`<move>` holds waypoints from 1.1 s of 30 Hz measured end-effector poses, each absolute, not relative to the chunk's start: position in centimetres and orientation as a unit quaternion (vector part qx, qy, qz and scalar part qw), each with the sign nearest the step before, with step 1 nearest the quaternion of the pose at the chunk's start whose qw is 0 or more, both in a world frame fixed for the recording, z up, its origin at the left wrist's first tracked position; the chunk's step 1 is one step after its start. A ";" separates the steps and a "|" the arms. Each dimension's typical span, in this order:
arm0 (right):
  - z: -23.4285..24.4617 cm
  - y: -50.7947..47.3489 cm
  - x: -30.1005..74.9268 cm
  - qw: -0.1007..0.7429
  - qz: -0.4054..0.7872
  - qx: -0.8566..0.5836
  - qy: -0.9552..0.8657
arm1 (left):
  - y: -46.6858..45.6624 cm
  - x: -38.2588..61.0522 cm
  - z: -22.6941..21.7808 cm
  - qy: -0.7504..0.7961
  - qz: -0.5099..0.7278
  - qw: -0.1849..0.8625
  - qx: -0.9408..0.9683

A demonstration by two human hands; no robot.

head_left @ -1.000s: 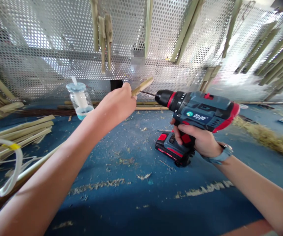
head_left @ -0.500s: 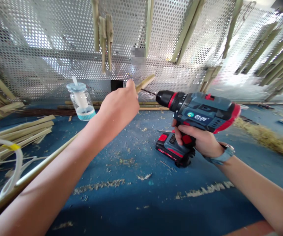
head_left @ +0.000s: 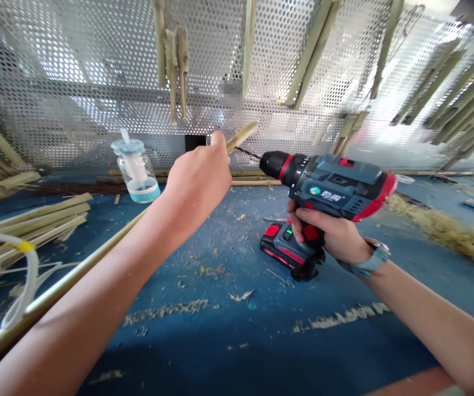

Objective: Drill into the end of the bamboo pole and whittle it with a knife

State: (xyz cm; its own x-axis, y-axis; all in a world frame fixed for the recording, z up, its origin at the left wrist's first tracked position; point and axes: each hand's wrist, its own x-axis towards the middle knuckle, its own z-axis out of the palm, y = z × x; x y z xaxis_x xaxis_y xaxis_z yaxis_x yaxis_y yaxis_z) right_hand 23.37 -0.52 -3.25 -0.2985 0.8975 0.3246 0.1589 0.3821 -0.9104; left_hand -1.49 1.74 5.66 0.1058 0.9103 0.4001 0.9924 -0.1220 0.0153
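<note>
My left hand (head_left: 204, 168) is closed around a pale strip of bamboo (head_left: 243, 136), whose far end slants up to the right. My right hand (head_left: 336, 234) grips the handle of a blue, black and red cordless drill (head_left: 331, 184), which points left. Its thin dark bit (head_left: 248, 153) meets the side of the bamboo strip beside my left fingers. Whether the tip has sunk in, I cannot tell. A green light glows on the battery (head_left: 290, 247) at the drill's base.
A clear jar with a straw (head_left: 138, 170) stands left of my left wrist. Bamboo strips (head_left: 31, 225) and a white tube (head_left: 31, 280) lie at the left. Behind rises a perforated metal panel (head_left: 109, 66). Dry fibres (head_left: 447, 231) lie right on the blue table (head_left: 220, 341).
The drill has shifted slightly left against the bamboo strip, and its battery light has come on. Both hands keep their hold.
</note>
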 end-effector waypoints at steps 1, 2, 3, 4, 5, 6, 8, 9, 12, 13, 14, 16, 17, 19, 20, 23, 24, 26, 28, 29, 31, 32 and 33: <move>-3.3 -0.4 23.4 0.458 0.411 -0.381 -0.690 | 1.8 -1.4 5.4 -0.646 -0.157 0.128 -0.736; -3.4 -0.3 23.5 0.461 0.415 -0.381 -0.686 | 2.0 -1.4 5.2 -0.643 -0.155 0.127 -0.739; -3.4 -0.2 23.6 0.463 0.417 -0.382 -0.683 | 2.1 -1.3 4.9 -0.641 -0.152 0.126 -0.742; -3.4 -0.2 23.6 0.465 0.417 -0.382 -0.681 | 2.2 -1.2 4.6 -0.640 -0.149 0.126 -0.743; -3.4 -0.2 23.6 0.466 0.415 -0.384 -0.681 | 2.4 -1.1 4.4 -0.639 -0.148 0.127 -0.744; -3.4 -0.3 23.5 0.465 0.410 -0.386 -0.683 | 2.5 -1.1 4.2 -0.639 -0.147 0.128 -0.744; -3.2 -0.8 23.2 0.459 0.393 -0.395 -0.692 | 2.6 -1.1 4.2 -0.642 -0.149 0.129 -0.741; -3.1 -1.0 23.0 0.456 0.384 -0.401 -0.695 | 2.6 -1.2 4.3 -0.643 -0.152 0.130 -0.739; -2.7 -1.7 22.4 0.448 0.361 -0.425 -0.699 | 2.5 -1.5 5.0 -0.648 -0.164 0.131 -0.732; -2.6 -1.8 22.2 0.449 0.355 -0.431 -0.698 | 2.5 -1.7 5.2 -0.649 -0.166 0.129 -0.731; -2.5 -1.8 22.1 0.449 0.352 -0.434 -0.697 | 2.4 -1.8 5.4 -0.651 -0.168 0.126 -0.730; -2.4 -1.7 22.0 0.455 0.349 -0.435 -0.694 | 2.3 -2.0 5.6 -0.651 -0.170 0.118 -0.730; -2.4 -1.7 22.0 0.458 0.349 -0.435 -0.692 | 2.3 -2.0 5.5 -0.651 -0.170 0.114 -0.731; -2.3 -1.6 22.0 0.461 0.350 -0.436 -0.690 | 2.4 -2.0 5.4 -0.649 -0.171 0.114 -0.733; -2.2 -1.6 22.0 0.460 0.349 -0.436 -0.690 | 2.4 -1.9 5.3 -0.648 -0.171 0.114 -0.734; -2.1 -1.7 22.0 0.454 0.339 -0.436 -0.699 | 2.4 -1.8 5.1 -0.645 -0.171 0.117 -0.735; -2.0 -1.7 22.0 0.453 0.334 -0.437 -0.702 | 2.4 -1.7 5.1 -0.645 -0.172 0.117 -0.735; -2.0 -1.6 22.1 0.450 0.327 -0.438 -0.706 | 2.4 -1.7 5.0 -0.644 -0.172 0.118 -0.736; -2.1 -1.5 22.2 0.449 0.329 -0.434 -0.708 | 2.4 -1.6 4.9 -0.641 -0.170 0.121 -0.738; -2.2 -1.4 22.3 0.451 0.334 -0.432 -0.706 | 2.4 -1.6 4.8 -0.641 -0.168 0.122 -0.739; -2.3 -1.3 22.5 0.455 0.343 -0.433 -0.699 | 2.5 -1.6 4.7 -0.642 -0.164 0.121 -0.739; -2.3 -1.2 22.5 0.456 0.346 -0.434 -0.696 | 2.5 -1.6 4.6 -0.642 -0.164 0.120 -0.739; -2.3 -1.3 22.5 0.457 0.348 -0.435 -0.694 | 2.5 -1.6 4.6 -0.643 -0.163 0.119 -0.739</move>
State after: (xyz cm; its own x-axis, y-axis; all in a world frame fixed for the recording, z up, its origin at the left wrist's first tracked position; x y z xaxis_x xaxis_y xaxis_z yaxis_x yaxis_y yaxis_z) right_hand 22.49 -1.25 -2.34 -0.2053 0.9209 0.3314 0.2856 0.3802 -0.8797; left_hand -1.59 2.53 4.61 0.1206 0.9109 0.3947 0.9888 -0.1456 0.0339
